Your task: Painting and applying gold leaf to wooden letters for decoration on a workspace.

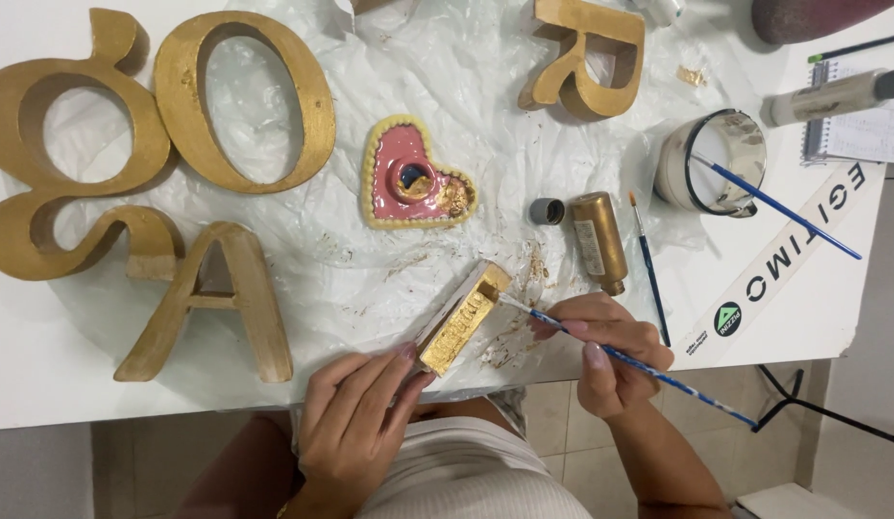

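White surface (43,384) under crinkled plastic sheet (447,86). Left hand (355,423) fingers pinch the straight wooden letter (463,317) at its near end, tilting its gold face upward for access. Right hand (615,360) fingers pinch a blue brush (658,377), tip on the letter. Open gold paint bottle (599,238) lies just beyond it.

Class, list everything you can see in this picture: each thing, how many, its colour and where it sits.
Big letters: five, gold, four left, one top.
Plastic sheet: one, clear, under the work.
Heart dish: one, pink, gold-edged, centre.
Paint bottle: one, gold, lying right of centre.
Cap: one, grey, beside bottle.
Cup: one, white, right, with a blue brush.
Spare brush: one, blue, by bottle.
Notebook: one, white, top right.
Block: one, gold, near edge.
Left hand: holds block.
Right hand: holds blue paintbrush.
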